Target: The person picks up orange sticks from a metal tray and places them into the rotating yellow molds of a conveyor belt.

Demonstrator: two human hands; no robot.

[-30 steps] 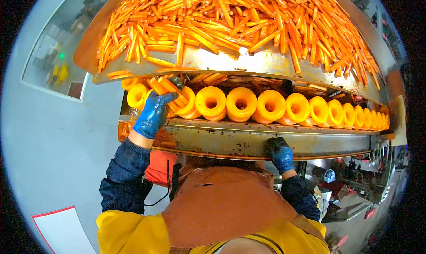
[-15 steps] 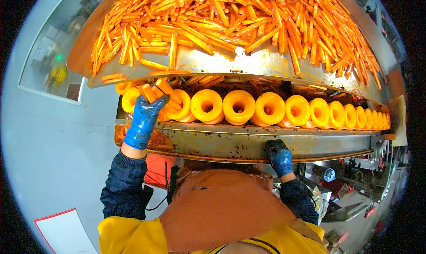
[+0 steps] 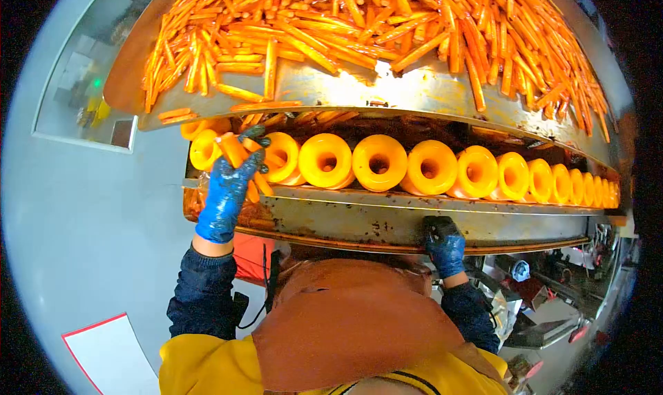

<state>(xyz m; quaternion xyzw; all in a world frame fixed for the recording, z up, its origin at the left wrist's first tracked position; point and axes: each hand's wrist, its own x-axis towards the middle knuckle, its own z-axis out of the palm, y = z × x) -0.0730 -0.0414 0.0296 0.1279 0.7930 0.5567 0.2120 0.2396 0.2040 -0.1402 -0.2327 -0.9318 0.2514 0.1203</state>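
My left hand (image 3: 233,184), in a blue glove with dark-stained fingertips, is closed around a few short orange sticks (image 3: 235,151). It is at the left end of a row of yellow funnel-mouthed cups (image 3: 379,163), in front of the nearest ones. One stick points down below the fingers. Farther right, my right hand (image 3: 444,245), also gloved in blue with darkened fingers, lies curled on the metal trough (image 3: 331,227) below the row. Whether anything is inside that fist is hidden. Several cups show a stick end deep in their openings.
Above the row, a sloping metal tray (image 3: 318,91) carries a big heap of orange sticks (image 3: 311,29). More loose sticks lie behind the cups. A brown apron (image 3: 352,326) covers my front. Machinery (image 3: 552,284) stands at the lower right, and a white red-edged board (image 3: 110,353) at the lower left.
My left hand has drawn slightly down and its fingers have shifted on the sticks, one now pointing downward. My right hand stays on the trough. The view has shifted a little.
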